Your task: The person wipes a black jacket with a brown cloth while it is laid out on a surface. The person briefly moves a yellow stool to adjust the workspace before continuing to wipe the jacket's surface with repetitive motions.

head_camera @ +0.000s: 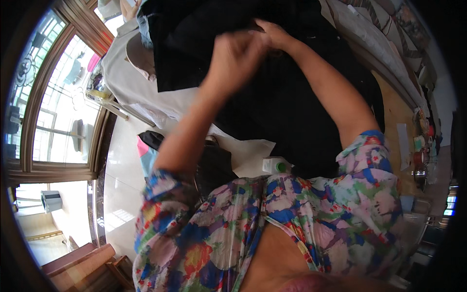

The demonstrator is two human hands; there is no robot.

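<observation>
A large black cloth (281,98) lies spread before me, reaching from the top of the view nearly to my chest. My right hand (277,35) is on its upper part, with fingers bent into the fabric as if gripping it. Close beside it, my left hand (237,54) is raised over the cloth, its thumb and fingers drawn together near the right hand's fingers. Motion blurs the left hand, so I cannot tell whether anything thin is between its fingertips. Small pale marks dot the cloth to the right.
Pale grey-beige cloth (124,73) hangs at the left, near a light blue denim piece (145,33). A white container with a green cap (271,166) is near my chest. Jars (419,157) line the wooden tabletop (396,109). Another person's hand (133,9) shows at top left.
</observation>
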